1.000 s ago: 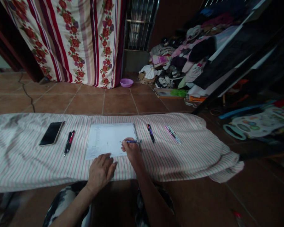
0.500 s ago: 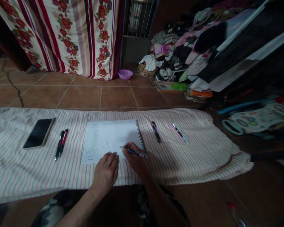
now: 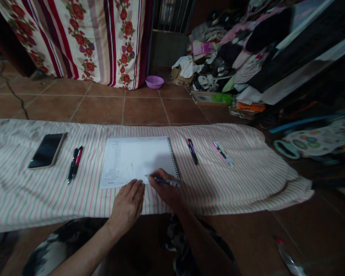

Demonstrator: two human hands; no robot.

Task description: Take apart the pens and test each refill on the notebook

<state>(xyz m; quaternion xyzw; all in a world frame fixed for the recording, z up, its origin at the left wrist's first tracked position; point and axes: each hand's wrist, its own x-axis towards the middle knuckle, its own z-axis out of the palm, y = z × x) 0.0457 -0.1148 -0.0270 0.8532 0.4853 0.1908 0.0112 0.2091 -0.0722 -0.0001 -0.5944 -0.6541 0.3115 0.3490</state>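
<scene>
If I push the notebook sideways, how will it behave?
The notebook lies flat and looks thin, so it will probably slide rather than tip. The cloth under it is wrinkled in places, so may bunch and drag. The left hand at its near edge could make it pivot.

No wording is legible. The notebook (image 3: 143, 155) page carries print in three zones: a column of short lines (image 3: 114, 153) at its left side, a fine line across its far edge, and a bolder mark (image 3: 111, 183) at its near left corner. Characters are too small and blurred to read. Faint strokes (image 3: 132, 165) left of the page centre are likewise undecipherable.
</scene>
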